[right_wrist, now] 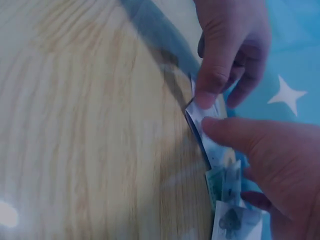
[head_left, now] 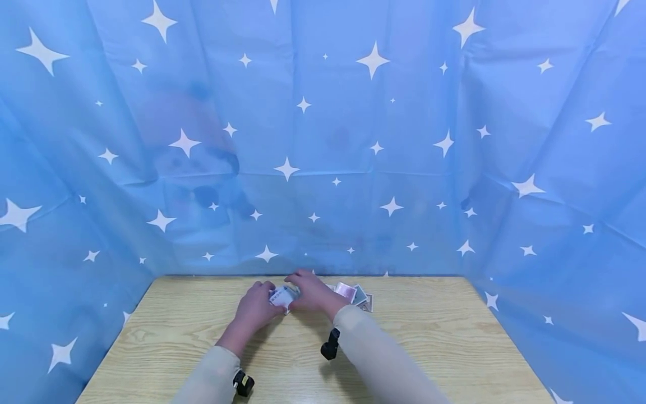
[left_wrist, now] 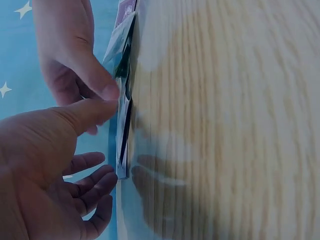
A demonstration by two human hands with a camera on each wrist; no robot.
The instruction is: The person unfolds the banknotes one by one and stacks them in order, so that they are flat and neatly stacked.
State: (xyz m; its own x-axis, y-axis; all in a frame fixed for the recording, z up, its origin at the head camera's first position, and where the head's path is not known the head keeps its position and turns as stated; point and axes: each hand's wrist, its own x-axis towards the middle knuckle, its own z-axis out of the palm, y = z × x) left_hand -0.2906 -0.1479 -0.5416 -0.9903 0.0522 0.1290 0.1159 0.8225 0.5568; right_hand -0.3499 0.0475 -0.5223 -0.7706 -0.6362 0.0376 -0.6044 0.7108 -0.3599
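Observation:
A small white card [head_left: 281, 297] with purple print lies between the two hands near the table's far edge. My left hand [head_left: 256, 306] holds it from the left, its thumb [right_wrist: 207, 92] on the near corner and the other fingers behind. From the other side my right hand [head_left: 312, 293] reaches over it with a straight thumb [right_wrist: 220, 129] at its surface. The right index finger stands apart, towards the backdrop. In the right wrist view, a green-edged card [right_wrist: 214, 182] and a card with a dark motif [right_wrist: 237, 222] lie beside the right hand.
Right of the hands, a pink card [head_left: 345, 291], a teal card [head_left: 360, 295] and a brownish card [head_left: 369, 303] overlap on the wooden table [head_left: 282, 365]. A blue starry backdrop [head_left: 338, 123] rises behind the far edge and at both sides.

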